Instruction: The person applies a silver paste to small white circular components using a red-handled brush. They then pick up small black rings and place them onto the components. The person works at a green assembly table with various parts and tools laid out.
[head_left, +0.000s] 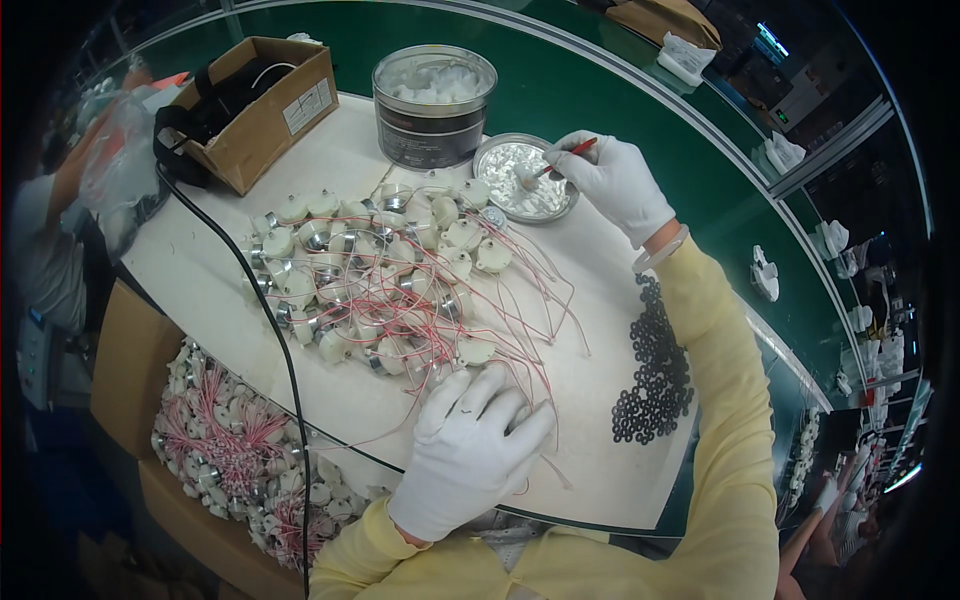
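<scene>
With bent fingers [487, 386], holds the left hand [470, 462] at the near edge of heaped small motors [404, 250] trailing red wires [398, 318], spread on the pale counter [590, 450]. Cannot tell, with the tips partly hidden, whether gripping anything there. To the left, has an open box [124, 375] of similar parts; to the right, loose black rings [650, 372] near the right forearm. Beyond the heap, pinches a red-handled brush [584, 146] in the right hand [614, 184], tip at the whitish paste [505, 174] in a shallow metal dish [530, 219]. Seems to be loading the brush. Probably calls next for lifting the tip without dripping, and securing one motor clear of tangled wires. Beside the dish, has a dark tin [430, 138]; farther left, a carton [262, 142].
</scene>
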